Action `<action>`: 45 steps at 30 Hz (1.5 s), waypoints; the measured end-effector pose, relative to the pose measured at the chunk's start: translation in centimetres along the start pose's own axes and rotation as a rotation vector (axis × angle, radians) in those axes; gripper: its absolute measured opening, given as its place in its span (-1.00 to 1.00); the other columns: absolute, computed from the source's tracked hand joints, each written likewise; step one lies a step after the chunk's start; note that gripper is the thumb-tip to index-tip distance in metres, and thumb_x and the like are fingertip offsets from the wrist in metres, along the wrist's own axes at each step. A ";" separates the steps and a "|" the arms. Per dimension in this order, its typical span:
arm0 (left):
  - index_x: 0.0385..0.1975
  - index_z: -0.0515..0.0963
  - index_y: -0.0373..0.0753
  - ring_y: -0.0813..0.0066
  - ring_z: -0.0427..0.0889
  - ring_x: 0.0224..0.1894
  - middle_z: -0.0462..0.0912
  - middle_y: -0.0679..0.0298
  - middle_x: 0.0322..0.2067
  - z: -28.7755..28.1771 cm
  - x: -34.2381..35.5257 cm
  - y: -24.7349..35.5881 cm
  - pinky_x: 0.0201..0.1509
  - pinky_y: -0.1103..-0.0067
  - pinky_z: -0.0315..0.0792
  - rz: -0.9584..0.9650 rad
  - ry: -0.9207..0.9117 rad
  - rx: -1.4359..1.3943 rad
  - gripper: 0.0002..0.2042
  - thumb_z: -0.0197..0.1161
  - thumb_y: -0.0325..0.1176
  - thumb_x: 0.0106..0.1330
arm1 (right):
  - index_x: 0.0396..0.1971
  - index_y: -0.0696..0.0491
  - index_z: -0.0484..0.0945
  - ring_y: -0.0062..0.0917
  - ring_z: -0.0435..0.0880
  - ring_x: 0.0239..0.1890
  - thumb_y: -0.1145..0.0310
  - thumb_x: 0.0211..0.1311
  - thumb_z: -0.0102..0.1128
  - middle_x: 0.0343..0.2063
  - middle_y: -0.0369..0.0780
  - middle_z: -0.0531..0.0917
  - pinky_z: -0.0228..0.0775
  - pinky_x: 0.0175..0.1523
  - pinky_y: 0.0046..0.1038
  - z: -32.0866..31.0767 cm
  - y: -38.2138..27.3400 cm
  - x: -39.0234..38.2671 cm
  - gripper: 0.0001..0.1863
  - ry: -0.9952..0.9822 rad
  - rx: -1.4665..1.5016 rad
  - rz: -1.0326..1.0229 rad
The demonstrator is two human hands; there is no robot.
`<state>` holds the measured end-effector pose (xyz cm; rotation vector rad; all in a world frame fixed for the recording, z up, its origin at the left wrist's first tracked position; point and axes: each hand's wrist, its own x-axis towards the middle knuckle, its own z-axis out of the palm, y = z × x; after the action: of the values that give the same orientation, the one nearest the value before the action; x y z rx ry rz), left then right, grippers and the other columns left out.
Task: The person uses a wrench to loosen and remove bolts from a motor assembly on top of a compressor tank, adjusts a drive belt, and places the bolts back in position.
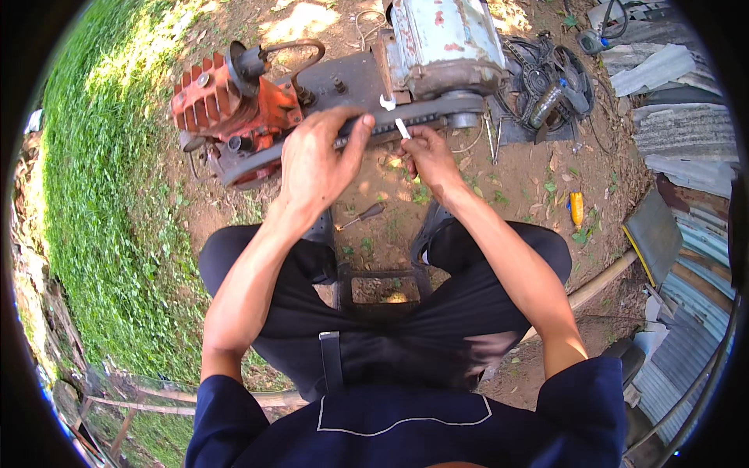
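Observation:
A black drive belt (265, 159) runs between the red finned compressor (211, 92) and the silver motor (449, 43). My left hand (316, 156) lies over the belt's middle, thumb stretched out and apart from the palm; some fingertips are hidden. Just right of it, my right hand (434, 162) is closed, pinching the pale handle of a wrench (402, 128) at the belt's near side. A pale open-ended jaw shows on the belt's far side, in line with that handle. The motor's pulley (462, 117) carries the belt's right end.
A screwdriver (362, 215) lies on the dirt between my feet. At the right are a yellow bottle (576, 209), a clear bottle (546, 105) amid black coiled parts, and corrugated sheets (679, 129). Grass (117, 234) covers the left side.

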<state>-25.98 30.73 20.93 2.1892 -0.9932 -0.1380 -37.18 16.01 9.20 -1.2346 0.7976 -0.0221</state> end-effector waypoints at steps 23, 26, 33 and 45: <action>-0.03 0.50 -0.36 0.08 0.61 -0.07 0.61 -0.07 -0.14 13.3 3.4 -10.5 0.08 0.37 0.44 -0.135 0.068 -0.192 -0.60 0.10 -0.19 0.26 | -0.14 0.12 0.46 -0.39 0.63 -0.35 0.39 0.05 0.15 -0.45 -0.18 0.64 0.42 -0.14 -0.38 4.8 4.2 3.2 -0.67 0.650 -0.162 -0.333; 0.02 0.49 -0.30 0.16 0.62 -0.07 0.60 -0.08 -0.12 13.6 5.5 -9.3 0.07 0.37 0.44 -0.213 0.048 -0.509 -0.57 0.19 -0.20 0.20 | -0.12 0.15 0.41 -0.41 0.61 -0.35 0.41 0.12 0.14 -0.46 -0.18 0.64 0.40 -0.14 -0.37 5.7 3.9 3.2 -0.69 0.648 -0.166 -0.331; -0.17 0.65 -0.18 0.12 0.62 -0.15 0.60 -0.02 -0.16 14.9 7.6 -10.0 -0.03 0.40 0.46 -0.062 0.061 -0.330 -0.74 0.14 -0.29 0.20 | -0.05 0.20 0.23 -0.49 0.57 -0.56 0.49 0.26 0.04 -0.48 -0.16 0.56 0.41 -0.48 -0.46 8.7 3.1 3.7 -0.69 0.588 0.076 -0.271; -0.22 0.66 -0.12 0.09 0.55 -0.04 0.56 0.08 -0.13 13.2 8.0 -9.6 0.04 0.31 0.42 0.043 -0.086 -0.166 -0.74 0.02 -0.31 0.24 | -0.11 0.20 0.23 -0.55 0.58 -0.66 0.46 0.28 0.09 -0.50 -0.13 0.60 0.50 -0.65 -0.50 3.7 0.7 2.5 -0.71 0.344 0.124 -0.144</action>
<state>-19.34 22.03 6.48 2.0234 -1.0377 -0.2863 -33.54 18.27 7.63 -1.1830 0.9859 -0.4050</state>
